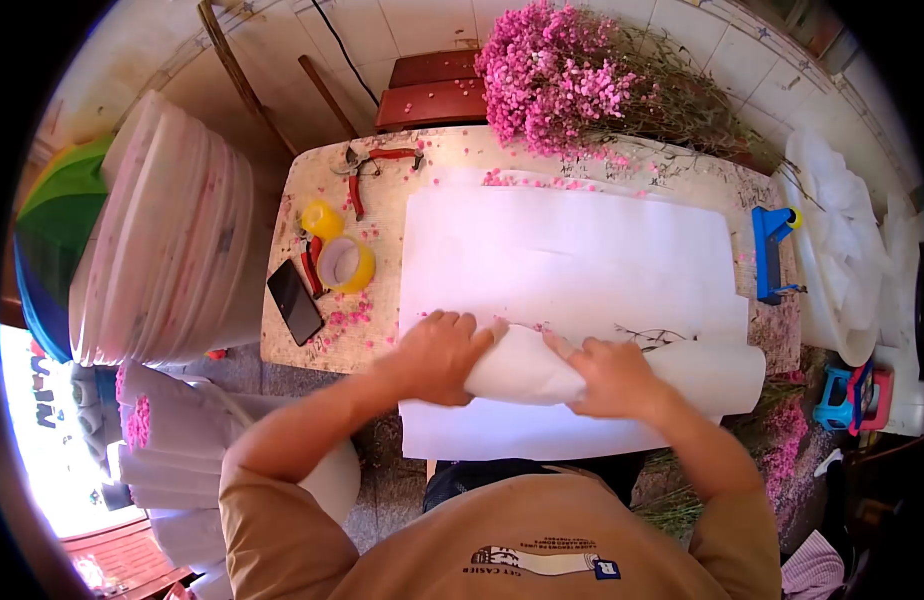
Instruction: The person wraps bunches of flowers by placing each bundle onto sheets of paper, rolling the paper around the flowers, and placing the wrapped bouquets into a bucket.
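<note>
White paper sheets lie stacked on the table. Near their front edge lies a rolled white paper, a cone shape across the stack. My left hand is wrapped round the roll's left end, thumb on top. My right hand grips the middle of the roll, its thumb and fingers pressing on the paper. A few thin dark stems show just behind the roll, at its upper edge. What is inside the roll is hidden.
Pink flowers lie at the back. On the left are red shears, yellow tape rolls and a phone. A blue tape dispenser stands right. Wrapped bundles are at lower left, stacked tubs beyond.
</note>
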